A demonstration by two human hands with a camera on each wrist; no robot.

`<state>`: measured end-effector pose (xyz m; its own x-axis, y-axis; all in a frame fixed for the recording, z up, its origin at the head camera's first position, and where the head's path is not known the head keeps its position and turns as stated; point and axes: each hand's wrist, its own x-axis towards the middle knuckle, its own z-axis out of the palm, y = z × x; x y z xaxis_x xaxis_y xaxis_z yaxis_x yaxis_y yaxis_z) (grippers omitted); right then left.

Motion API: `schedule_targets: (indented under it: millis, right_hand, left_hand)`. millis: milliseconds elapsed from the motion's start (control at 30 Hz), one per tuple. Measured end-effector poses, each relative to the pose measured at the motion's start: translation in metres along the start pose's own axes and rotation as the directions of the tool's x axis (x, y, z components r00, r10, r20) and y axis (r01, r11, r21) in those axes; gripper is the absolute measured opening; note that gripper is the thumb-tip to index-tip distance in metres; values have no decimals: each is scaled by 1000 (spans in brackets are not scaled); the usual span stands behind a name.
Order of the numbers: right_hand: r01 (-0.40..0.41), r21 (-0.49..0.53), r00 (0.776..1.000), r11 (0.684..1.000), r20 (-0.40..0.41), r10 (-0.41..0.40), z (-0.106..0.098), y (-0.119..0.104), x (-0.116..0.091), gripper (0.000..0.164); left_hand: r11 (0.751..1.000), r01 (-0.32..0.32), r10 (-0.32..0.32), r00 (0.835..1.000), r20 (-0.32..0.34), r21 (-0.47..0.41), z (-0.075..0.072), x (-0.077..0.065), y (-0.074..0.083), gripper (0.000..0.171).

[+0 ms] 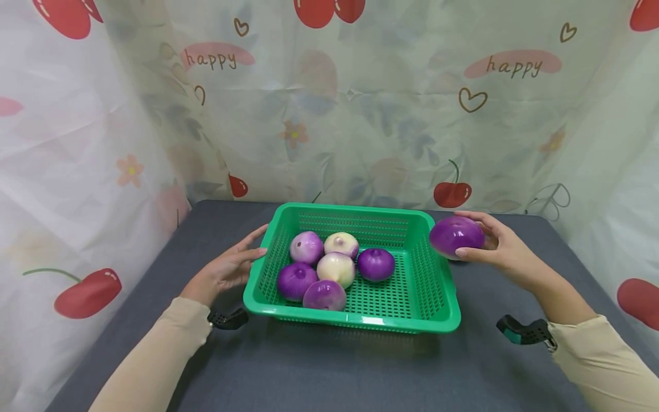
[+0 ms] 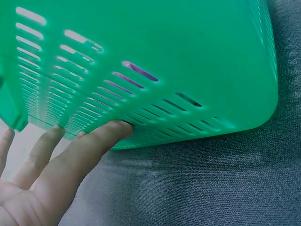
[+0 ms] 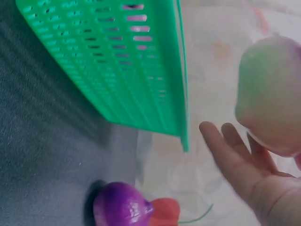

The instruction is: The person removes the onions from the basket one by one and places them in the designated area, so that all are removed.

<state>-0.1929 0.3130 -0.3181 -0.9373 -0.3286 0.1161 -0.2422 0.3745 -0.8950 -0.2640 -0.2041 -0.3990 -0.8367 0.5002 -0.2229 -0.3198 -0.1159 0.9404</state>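
Observation:
My right hand (image 1: 496, 243) grips a purple onion (image 1: 455, 233) just over the right rim of a green plastic basket (image 1: 355, 321). In the right wrist view the held onion (image 3: 273, 94) looks pale and blurred, with the fingers below it. My left hand (image 1: 226, 269) is at the basket's left end, thumb by the rim. Its fingers (image 2: 106, 136) stretch out against the slotted outer wall in the left wrist view. Inside the basket, towards its left, sit several onions, among them a deep purple onion (image 1: 376, 265) and a whitish onion (image 1: 336, 270).
Another purple onion (image 3: 120, 205) rests on the dark grey table (image 1: 329, 372), beyond the basket's right end. Curtains with cherry prints (image 1: 360, 114) enclose the table at the back and both sides. A black strap (image 1: 522, 331) hangs at the right wrist.

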Motion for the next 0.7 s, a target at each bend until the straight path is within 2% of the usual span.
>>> schedule_targets:
  millis: [167,333,467,700]
  right_hand:
    - [15,148,999,989,-50,-8,-7,12,0,63]
    - [5,266,993,964,-118,27,-13,24,0,56]
    - [0,280,988,960,-145,42,-19,32,-2,52]
    - [-39,281,983,959,-160,87,-27,42,-2,55]
  left_hand:
    - [1000,-3,3,1000,9,3,0,0,0,70]
    - [1000,2,-2,1000,7,-6,2,-1,0,71]
    - [1000,4,-4,1000,4,-5,3,0,0,70]
    - [1000,3,-3,1000,-1,3,0,1,-1,70]
